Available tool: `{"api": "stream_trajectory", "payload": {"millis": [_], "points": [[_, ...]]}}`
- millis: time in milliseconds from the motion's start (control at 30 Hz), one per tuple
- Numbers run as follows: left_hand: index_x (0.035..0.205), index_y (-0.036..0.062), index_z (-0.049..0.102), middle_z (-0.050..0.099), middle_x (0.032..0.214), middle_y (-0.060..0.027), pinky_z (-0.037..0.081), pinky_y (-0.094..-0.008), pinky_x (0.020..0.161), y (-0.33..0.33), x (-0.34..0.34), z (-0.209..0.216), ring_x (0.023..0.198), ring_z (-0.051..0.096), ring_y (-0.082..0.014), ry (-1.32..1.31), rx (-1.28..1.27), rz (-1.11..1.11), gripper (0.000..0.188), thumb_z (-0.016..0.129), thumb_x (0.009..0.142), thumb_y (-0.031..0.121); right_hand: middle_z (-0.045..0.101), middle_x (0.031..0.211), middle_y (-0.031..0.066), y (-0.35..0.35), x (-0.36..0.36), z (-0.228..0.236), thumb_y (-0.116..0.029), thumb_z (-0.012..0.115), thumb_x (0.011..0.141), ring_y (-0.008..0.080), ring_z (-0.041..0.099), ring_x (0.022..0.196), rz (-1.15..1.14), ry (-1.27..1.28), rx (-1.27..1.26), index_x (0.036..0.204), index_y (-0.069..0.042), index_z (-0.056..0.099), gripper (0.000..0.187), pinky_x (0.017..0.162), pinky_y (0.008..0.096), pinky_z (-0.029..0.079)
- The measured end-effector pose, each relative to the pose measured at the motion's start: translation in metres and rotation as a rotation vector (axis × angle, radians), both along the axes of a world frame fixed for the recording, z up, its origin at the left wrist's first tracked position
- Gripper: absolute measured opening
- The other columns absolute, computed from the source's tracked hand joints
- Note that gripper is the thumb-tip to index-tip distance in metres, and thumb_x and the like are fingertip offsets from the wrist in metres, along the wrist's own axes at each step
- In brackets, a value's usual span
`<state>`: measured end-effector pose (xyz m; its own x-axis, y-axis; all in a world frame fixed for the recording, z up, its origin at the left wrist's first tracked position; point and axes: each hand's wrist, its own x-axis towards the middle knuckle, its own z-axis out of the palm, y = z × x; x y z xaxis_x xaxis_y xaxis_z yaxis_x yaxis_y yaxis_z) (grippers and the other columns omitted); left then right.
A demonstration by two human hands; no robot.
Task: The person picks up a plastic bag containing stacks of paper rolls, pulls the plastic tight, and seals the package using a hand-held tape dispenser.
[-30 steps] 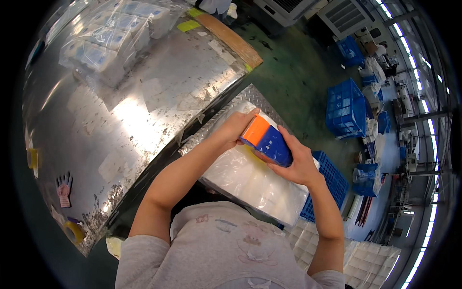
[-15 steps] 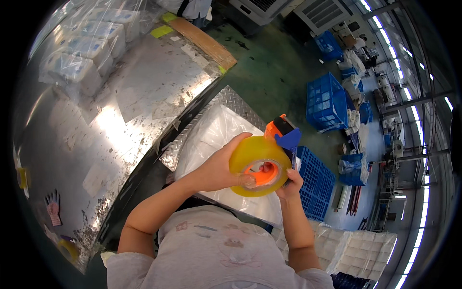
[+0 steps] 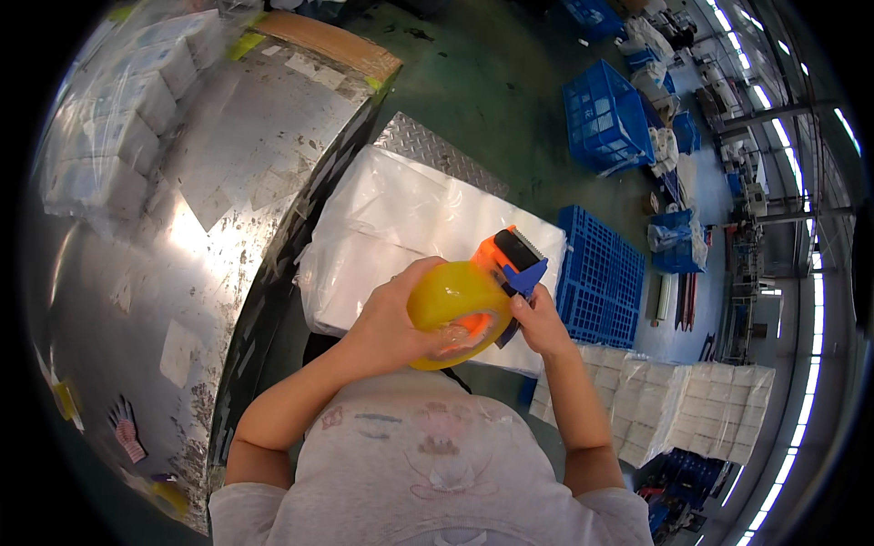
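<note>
My left hand [image 3: 393,314] is closed round the side of a large yellow roll of packing tape [image 3: 451,293], its thumb at the core. An orange and blue tape dispenser [image 3: 524,276] with a toothed metal edge sits against the roll's far right side. My right hand [image 3: 543,323] grips the dispenser next to the roll. Orange shows inside the roll's core; how far the dispenser's hub sits in it I cannot tell. Beneath both hands lies a big plastic-wrapped white bundle [image 3: 391,205] on a patterned metal plate [image 3: 437,155].
On the left, a worn metal table [image 3: 241,168] carries plastic-wrapped white packs [image 3: 118,136], a work glove [image 3: 127,429] and more tape [image 3: 66,400]. To the right are a blue pallet [image 3: 596,273], a blue crate [image 3: 605,118] and stacked wrapped white packs [image 3: 674,409].
My hands have drawn the roll and dispenser slightly left, and the roll is tilted more, narrowing the view into its core. The view has shifted, showing more of the white bundle.
</note>
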<state>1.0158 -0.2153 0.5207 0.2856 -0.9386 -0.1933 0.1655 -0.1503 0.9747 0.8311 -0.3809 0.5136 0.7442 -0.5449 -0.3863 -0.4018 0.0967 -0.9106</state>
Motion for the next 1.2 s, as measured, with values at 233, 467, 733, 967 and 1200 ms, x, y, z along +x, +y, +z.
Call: {"api": "stream_trajectory", "payload": {"millis": [233,467,733,967,1200], "points": [[0.126,0.0013,0.039,0.055,0.112,-0.0092,0.041,-0.0286,0.091,0.005,-0.012,-0.02,0.103,0.052,-0.0154,0.083,0.005,-0.088,0.071,0.076,0.067,0.01,0.052,0.109,0.0032,0.013,-0.024,-0.021,-0.04,0.054,0.089,0.01,0.046,0.098,-0.013,-0.097,0.215,0.122,0.0,0.046,0.053,0.088,0.0268,0.039],[0.125,-0.0012,0.04,0.053,0.114,-0.0169,0.042,-0.0318,0.091,0.006,-0.019,-0.03,0.105,0.053,-0.0228,0.064,0.015,-0.108,0.075,0.078,0.066,0.024,0.051,0.111,0.003,0.026,-0.032,-0.019,-0.034,0.055,0.089,0.0105,0.046,0.101,-0.009,0.019,0.138,0.126,0.0,0.04,0.052,0.09,0.027,0.038],[0.12,-0.001,0.045,0.042,0.118,-0.0219,0.034,-0.0403,0.094,-0.007,-0.031,-0.004,0.108,0.041,-0.0366,-0.607,-0.026,-0.049,0.069,0.072,0.066,0.032,0.054,0.108,0.007,0.052,-0.021,0.001,-0.029,0.062,0.084,0.0135,0.05,0.099,-0.046,-0.055,0.017,0.123,0.0,0.039,0.054,0.09,0.0301,0.04],[0.108,-0.0008,0.053,0.048,0.104,-0.0183,0.035,-0.0403,0.088,-0.013,-0.034,-0.002,0.101,0.044,-0.034,-0.446,-0.05,0.024,0.049,0.067,0.068,0.024,0.056,0.108,0.0111,0.054,-0.024,0.011,-0.025,0.066,0.08,0.0168,0.053,0.102,-0.004,-0.069,-0.04,0.125,0.001,0.037,0.059,0.091,0.0322,0.04],[0.098,-0.0011,0.059,0.054,0.083,-0.0124,0.043,-0.0301,0.072,-0.013,-0.037,-0.004,0.079,0.053,-0.0241,-0.567,-0.097,0.202,0.021,0.055,0.078,0.003,0.056,0.109,0.0131,0.057,-0.022,0.013,-0.024,0.067,0.079,0.0174,0.053,0.101,-0.018,-0.005,-0.059,0.124,0.002,0.037,0.06,0.09,0.0318,0.041]]}}
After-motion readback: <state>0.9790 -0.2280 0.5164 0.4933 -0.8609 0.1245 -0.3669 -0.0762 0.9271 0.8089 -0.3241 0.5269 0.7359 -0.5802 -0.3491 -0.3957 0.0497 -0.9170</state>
